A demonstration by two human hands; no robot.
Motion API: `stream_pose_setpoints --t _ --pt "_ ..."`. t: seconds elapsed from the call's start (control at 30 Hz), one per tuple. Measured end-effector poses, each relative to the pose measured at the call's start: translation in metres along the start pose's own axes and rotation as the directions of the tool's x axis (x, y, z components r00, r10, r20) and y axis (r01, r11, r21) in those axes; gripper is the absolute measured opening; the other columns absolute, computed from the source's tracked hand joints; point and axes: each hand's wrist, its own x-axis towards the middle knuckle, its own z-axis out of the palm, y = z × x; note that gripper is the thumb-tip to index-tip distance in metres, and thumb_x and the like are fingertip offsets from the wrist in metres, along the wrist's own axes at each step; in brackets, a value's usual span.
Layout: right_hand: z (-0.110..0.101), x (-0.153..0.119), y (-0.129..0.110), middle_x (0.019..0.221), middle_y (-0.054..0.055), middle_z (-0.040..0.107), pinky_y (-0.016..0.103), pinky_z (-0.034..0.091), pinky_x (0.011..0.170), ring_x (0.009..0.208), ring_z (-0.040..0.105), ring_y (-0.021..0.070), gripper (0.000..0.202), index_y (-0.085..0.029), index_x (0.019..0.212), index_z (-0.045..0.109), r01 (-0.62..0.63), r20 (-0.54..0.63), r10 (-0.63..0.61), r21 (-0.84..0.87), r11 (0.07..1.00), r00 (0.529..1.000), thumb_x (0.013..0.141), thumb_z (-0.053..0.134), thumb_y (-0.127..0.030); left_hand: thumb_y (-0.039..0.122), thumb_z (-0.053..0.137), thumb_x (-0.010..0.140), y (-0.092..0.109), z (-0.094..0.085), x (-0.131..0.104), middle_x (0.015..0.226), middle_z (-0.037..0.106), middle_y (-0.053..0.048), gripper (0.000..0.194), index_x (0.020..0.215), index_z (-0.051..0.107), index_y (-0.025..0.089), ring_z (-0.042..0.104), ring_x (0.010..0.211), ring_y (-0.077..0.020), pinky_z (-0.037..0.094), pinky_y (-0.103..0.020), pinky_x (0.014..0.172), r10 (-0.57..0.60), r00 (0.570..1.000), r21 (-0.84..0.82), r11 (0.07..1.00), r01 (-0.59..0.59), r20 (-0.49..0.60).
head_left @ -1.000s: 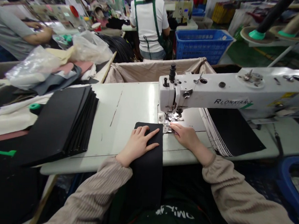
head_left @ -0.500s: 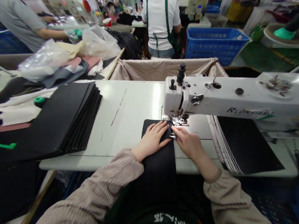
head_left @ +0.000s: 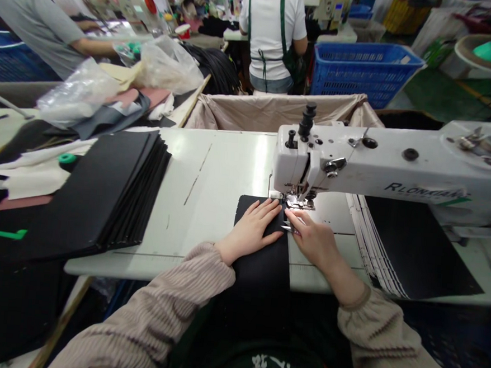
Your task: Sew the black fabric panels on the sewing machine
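Note:
A long black panel (head_left: 260,269) lies on the sewing table (head_left: 209,226), its far end at the needle area of the sewing machine (head_left: 339,162) and its near end hanging over the table edge. My left hand (head_left: 256,229) rests flat on the panel with fingers spread, pressing its far part. At the panel's right edge, close to the presser foot (head_left: 301,202), is my right hand (head_left: 315,239). Its fingers are closed around small thread snips (head_left: 287,227), whose pointed blades stick out to the left; the rest of them is hidden in the palm.
A thick stack of black panels (head_left: 97,190) stands on the left. Right of the needle, under the machine arm, lies another stack with pale edges (head_left: 417,246). Beyond the table are a cloth-lined bin (head_left: 254,112), a blue basket (head_left: 362,74) and two people working.
The view has swung slightly left, so the machine and right stack sit further right in it. Both hands keep almost the same place on the panel.

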Motion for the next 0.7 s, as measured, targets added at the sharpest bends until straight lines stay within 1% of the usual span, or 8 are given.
stream_pose_setpoints --t 0.33,0.53,0.7 --pt "-0.0010 0.0002 -0.0006 0.144 0.004 0.053 0.030 0.050 0.066 0.092 0.067 0.0215 0.051 -0.030 0.149 0.041 0.003 0.005 -0.003 -0.013 1.000 1.000 0.098 0.039 -0.034 0.045 0.055 0.093 -0.0004 -0.0001 0.0004 0.158 0.033 -0.010 0.063 0.148 0.037 0.021 0.028 0.147 -0.0244 0.017 -0.046 0.122 0.003 1.000 -0.008 1.000 -0.003 -0.010" --pt "-0.0005 0.0004 -0.0018 0.144 0.003 0.053 0.031 0.050 0.064 0.087 0.067 0.0198 0.053 -0.031 0.149 0.039 -0.007 0.005 0.008 -0.039 0.999 1.000 0.097 0.041 -0.031 0.046 0.055 0.094 -0.0018 -0.0016 0.0025 0.158 0.033 -0.009 0.064 0.149 0.035 0.021 0.027 0.147 -0.0230 0.017 -0.045 0.123 0.001 1.000 0.022 1.000 -0.001 0.001" --pt "0.0001 -0.0008 -0.0004 0.142 0.005 0.054 0.030 0.051 0.070 0.096 0.066 0.0201 0.049 -0.031 0.147 0.043 0.013 0.001 -0.013 -0.019 1.000 1.000 0.098 0.040 -0.032 0.045 0.056 0.093 -0.0035 -0.0021 0.0017 0.156 0.036 -0.009 0.061 0.147 0.039 0.020 0.028 0.147 -0.0232 0.018 -0.045 0.123 0.024 1.000 0.020 1.000 -0.024 -0.007"
